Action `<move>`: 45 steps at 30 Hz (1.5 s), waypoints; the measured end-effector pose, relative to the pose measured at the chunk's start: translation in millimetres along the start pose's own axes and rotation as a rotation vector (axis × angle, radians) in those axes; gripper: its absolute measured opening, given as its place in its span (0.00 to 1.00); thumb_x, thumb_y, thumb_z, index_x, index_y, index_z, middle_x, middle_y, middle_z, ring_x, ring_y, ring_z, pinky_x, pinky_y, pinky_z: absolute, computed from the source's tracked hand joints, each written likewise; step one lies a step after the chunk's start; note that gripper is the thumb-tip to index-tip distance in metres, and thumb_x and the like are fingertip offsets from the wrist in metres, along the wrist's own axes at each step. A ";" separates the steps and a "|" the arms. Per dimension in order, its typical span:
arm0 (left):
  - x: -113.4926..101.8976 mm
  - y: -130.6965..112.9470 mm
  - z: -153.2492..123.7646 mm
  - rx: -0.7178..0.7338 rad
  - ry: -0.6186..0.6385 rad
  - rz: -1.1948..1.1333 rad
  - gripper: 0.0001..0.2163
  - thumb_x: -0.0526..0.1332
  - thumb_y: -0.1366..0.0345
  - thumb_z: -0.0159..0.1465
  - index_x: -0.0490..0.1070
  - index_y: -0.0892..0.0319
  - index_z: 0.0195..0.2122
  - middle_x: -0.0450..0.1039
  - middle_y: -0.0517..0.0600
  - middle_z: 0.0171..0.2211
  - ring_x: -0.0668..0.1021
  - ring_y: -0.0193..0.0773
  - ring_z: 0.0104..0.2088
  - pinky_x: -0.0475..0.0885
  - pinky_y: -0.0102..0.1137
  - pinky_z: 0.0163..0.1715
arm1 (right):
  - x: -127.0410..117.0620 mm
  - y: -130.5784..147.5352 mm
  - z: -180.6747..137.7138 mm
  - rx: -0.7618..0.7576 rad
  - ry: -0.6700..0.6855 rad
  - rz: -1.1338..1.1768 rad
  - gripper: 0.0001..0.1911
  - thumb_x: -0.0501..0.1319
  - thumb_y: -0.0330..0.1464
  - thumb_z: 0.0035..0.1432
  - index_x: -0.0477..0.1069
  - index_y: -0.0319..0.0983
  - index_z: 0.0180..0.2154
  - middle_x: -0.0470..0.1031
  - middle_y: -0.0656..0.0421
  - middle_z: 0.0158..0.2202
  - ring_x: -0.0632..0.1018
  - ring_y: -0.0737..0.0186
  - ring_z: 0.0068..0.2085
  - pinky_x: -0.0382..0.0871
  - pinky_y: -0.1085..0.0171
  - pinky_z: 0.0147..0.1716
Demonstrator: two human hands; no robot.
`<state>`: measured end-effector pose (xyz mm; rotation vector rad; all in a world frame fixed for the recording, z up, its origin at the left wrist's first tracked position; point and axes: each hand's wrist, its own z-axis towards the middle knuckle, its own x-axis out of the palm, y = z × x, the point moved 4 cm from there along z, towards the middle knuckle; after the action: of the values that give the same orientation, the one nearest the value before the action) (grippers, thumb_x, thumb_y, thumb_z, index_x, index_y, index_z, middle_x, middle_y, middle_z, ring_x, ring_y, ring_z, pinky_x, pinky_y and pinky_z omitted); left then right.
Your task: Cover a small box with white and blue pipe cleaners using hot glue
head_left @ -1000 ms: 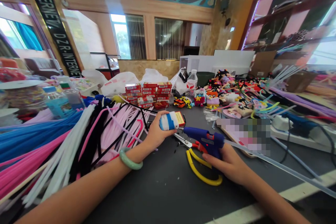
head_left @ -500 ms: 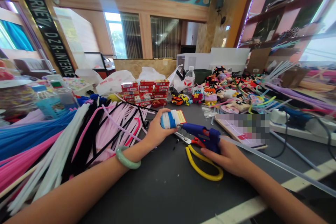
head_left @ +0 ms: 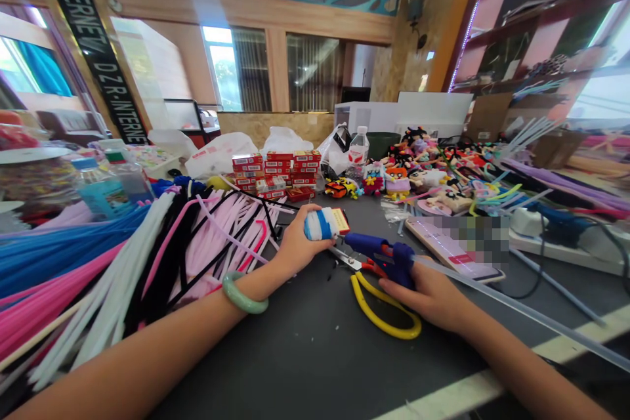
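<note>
Wrapped box (head_left: 320,224), glue gun (head_left: 381,254) shifted slightly left

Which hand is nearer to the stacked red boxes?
The left hand: it is in front of the red boxes. The right hand is farther, to their right.

The black pillar strip (head_left: 90,46) reads "INTERNET" and "DZR·INTERNE" (its end hidden); the red boxes' (head_left: 277,174) print is illegible.

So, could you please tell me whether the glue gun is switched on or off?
The glue gun appears to be on: a small red light glows on its side. The right hand holds it.
</note>
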<state>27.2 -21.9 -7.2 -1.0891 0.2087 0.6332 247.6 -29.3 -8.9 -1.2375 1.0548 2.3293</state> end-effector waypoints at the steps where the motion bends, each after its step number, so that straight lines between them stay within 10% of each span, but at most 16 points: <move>1: 0.1 -0.9 -0.4 0.001 0.005 0.010 0.25 0.68 0.67 0.48 0.63 0.54 0.47 0.69 0.46 0.43 0.73 0.40 0.41 0.68 0.34 0.43 | 0.0 0.3 0.1 -0.008 0.000 -0.007 0.20 0.53 0.47 0.55 0.72 0.39 0.30 0.72 0.58 0.22 0.70 0.60 0.24 0.62 0.64 0.23; 45: 0.3 -14.8 -4.6 0.121 0.007 0.041 0.23 0.68 0.66 0.49 0.63 0.54 0.46 0.71 0.48 0.44 0.74 0.42 0.42 0.68 0.36 0.44 | -0.2 6.8 -2.7 -0.102 0.037 -0.066 0.14 0.51 0.41 0.57 0.66 0.42 0.25 0.71 0.58 0.22 0.70 0.59 0.24 0.61 0.63 0.24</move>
<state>36.6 -30.4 1.7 -0.9725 0.2722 0.6455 245.5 -35.9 -6.6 -1.3372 0.9022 2.3436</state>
